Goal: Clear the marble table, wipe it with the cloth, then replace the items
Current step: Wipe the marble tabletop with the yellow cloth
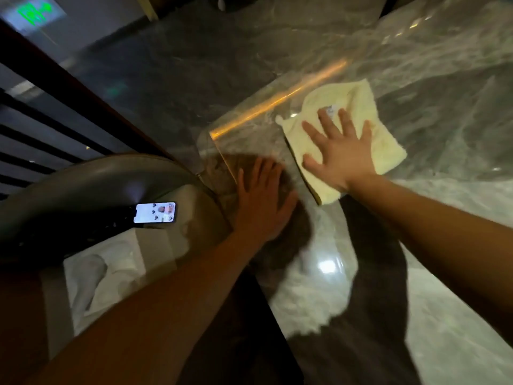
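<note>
A pale yellow cloth (361,107) lies flat near the far left corner of the glossy marble table (444,218). My right hand (337,151) presses on the cloth with its fingers spread and straight. My left hand (261,201) rests flat on the table's left edge, fingers straight, holding nothing. The picture is blurred by motion.
A grey padded chair (91,179) stands left of the table, and a lit phone (155,212) lies on its seat. Dark railing bars (41,120) run behind the chair. A dark polished floor (166,65) stretches beyond the table's corner.
</note>
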`<state>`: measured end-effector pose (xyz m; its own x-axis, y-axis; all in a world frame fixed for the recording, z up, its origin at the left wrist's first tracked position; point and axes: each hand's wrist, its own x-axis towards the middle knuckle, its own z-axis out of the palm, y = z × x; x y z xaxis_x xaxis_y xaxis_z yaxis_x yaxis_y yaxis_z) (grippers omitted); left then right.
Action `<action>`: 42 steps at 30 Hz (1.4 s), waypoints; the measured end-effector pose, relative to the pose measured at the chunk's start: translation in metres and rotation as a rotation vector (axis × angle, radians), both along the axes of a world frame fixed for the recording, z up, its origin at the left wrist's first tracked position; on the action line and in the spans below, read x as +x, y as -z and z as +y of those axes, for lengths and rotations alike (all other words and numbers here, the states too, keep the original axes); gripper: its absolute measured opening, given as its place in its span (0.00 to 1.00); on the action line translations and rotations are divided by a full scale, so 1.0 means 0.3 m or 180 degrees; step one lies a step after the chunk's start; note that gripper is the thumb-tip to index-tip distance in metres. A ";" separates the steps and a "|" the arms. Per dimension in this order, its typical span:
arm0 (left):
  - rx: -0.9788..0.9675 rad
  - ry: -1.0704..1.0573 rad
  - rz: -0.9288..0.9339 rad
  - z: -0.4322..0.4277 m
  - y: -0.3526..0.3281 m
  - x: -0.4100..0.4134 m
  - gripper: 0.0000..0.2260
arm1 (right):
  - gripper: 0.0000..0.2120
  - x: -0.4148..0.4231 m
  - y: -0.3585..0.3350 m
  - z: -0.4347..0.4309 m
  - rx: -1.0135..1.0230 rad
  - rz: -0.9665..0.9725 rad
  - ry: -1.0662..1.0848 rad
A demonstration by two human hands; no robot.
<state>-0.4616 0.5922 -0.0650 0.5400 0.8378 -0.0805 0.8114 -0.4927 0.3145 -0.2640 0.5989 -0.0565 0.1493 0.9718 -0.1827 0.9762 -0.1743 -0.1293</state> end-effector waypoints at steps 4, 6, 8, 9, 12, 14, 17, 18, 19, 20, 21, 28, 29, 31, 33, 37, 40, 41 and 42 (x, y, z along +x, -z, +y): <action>0.0083 -0.0082 -0.0238 0.003 0.020 0.000 0.31 | 0.35 -0.009 -0.018 -0.382 -0.0053 0.0167 -0.0288; 0.0205 -0.0183 -0.0195 0.003 0.028 0.008 0.30 | 0.33 -0.003 -0.019 -0.606 -0.0010 0.0171 -0.0397; 0.0217 -0.0137 -0.0097 0.002 0.030 0.011 0.29 | 0.32 -0.011 -0.019 -0.842 0.0003 0.0136 -0.0526; 0.0225 -0.0070 -0.0092 -0.001 0.031 0.011 0.29 | 0.32 -0.022 -0.023 -0.960 -0.0019 0.0150 -0.0549; 0.0343 -0.0026 -0.0126 -0.012 0.028 0.008 0.29 | 0.32 -0.083 -0.045 -1.271 -0.0169 0.0227 -0.0495; 0.0386 -0.0027 -0.0127 -0.019 0.032 0.006 0.28 | 0.31 -0.128 -0.055 -1.415 -0.0346 0.0316 -0.0429; 0.0350 0.0004 -0.0133 -0.024 0.029 0.008 0.27 | 0.28 -0.167 -0.048 -1.485 -0.0415 0.0264 -0.0256; 0.0317 -0.0022 -0.0145 -0.024 0.025 0.011 0.27 | 0.28 -0.174 -0.041 -1.474 -0.0395 0.0269 -0.0117; 0.0279 -0.0063 -0.0157 -0.026 0.023 0.012 0.27 | 0.29 -0.181 -0.032 -1.455 -0.0333 0.0273 0.0009; 0.0232 -0.0088 -0.0181 -0.024 0.026 0.011 0.26 | 0.29 -0.189 -0.024 -1.429 -0.0270 0.0229 0.0102; 0.0193 -0.0076 -0.0218 -0.022 0.026 0.008 0.26 | 0.29 -0.195 -0.014 -1.400 -0.0214 0.0188 0.0145; -0.0184 -0.0416 -0.1021 0.011 -0.013 -0.012 0.21 | 0.31 -0.211 -0.018 -0.988 0.0015 0.0271 0.0132; -0.0279 -0.0409 -0.1073 0.050 -0.022 -0.015 0.21 | 0.31 -0.213 -0.017 -0.905 -0.0025 0.0331 0.0092; -0.0228 -0.0088 -0.1093 0.178 -0.032 -0.021 0.19 | 0.32 -0.220 -0.004 -0.743 -0.0085 0.0465 -0.0040; -0.0011 0.0196 -0.0832 0.347 -0.036 -0.012 0.20 | 0.31 -0.218 0.016 -0.586 0.0404 0.1079 0.0016; -0.0228 0.0145 -0.0800 0.552 -0.028 0.043 0.21 | 0.31 -0.246 0.033 -0.245 0.0473 0.0378 -0.0057; -0.0101 0.0095 -0.1101 0.548 -0.003 0.024 0.20 | 0.32 -0.231 0.047 -0.005 0.0396 0.0599 0.0161; 0.0024 0.0158 -0.0989 0.544 0.001 0.012 0.20 | 0.32 -0.228 0.040 0.071 0.0467 0.0576 0.0185; 0.0049 0.0259 -0.0872 0.544 0.001 0.007 0.21 | 0.33 -0.227 0.032 0.140 0.0446 0.0536 0.0205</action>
